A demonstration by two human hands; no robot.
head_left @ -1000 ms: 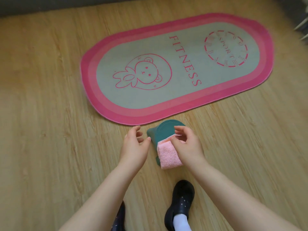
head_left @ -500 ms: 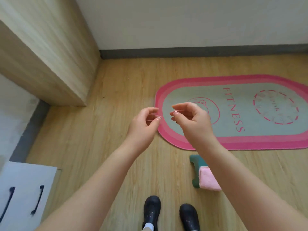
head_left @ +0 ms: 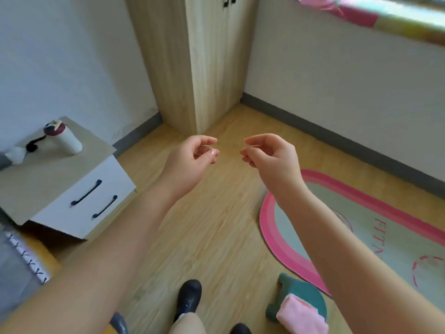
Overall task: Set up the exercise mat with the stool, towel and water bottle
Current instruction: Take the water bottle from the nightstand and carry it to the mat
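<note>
While both arms reach out over the wooden floor, I see my left hand and right hand held up side by side, a small gap between them, each loosely curled with thumb and forefinger nearly pinched and nothing in either one. Down at the lower right, the green stool stands on the floor just beside the rounded end of the pink-rimmed mat, and the folded pink towel lies on the stool's seat. My right forearm crosses in front of part of the mat. Off to the left, the white bottle with a dark red cap stands upright on the top of a small white drawer unit against the wall, well apart from the mat. A tall wooden wardrobe fills the corner ahead, beyond my hands. One black shoe shows at the bottom edge, between my arms.
</note>
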